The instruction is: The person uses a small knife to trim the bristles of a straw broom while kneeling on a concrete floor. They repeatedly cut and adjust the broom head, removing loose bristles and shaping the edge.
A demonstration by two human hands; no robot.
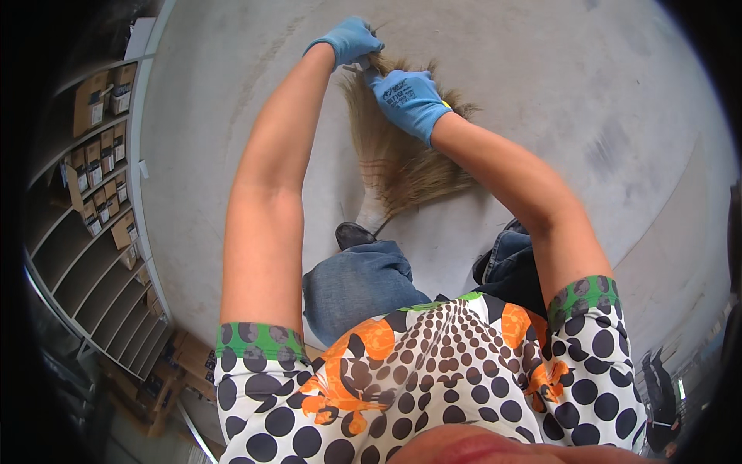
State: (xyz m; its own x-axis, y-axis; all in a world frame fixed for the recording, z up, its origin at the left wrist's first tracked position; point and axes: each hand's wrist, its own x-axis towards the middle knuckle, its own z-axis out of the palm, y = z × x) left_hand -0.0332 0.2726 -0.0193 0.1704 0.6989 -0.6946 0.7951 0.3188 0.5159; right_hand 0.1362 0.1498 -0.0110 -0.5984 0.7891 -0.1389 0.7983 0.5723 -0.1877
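Observation:
A straw broom [379, 147] lies on the floor, its bristles fanning out, with stitched bands and a pale wrapped neck beside my shoe. At the far end of the bristles, my left hand [348, 42], in a blue glove, is closed round a tuft of the tips. Just to its right, my right hand [408, 99], also gloved in blue, is closed over the bristles. A short grey piece [369, 73] shows between the hands, and a bit of yellow [446, 106] shows by the right glove's cuff. What the right hand holds is mostly hidden.
Grey concrete floor [232, 77] surrounds the broom. My dark shoe [355, 235] and bent jeans-clad knee [363, 286] are close to its neck. On the left stands a shelf rack [77, 255] with cardboard boxes [93, 104]. Another person [661, 402] is at the far lower right.

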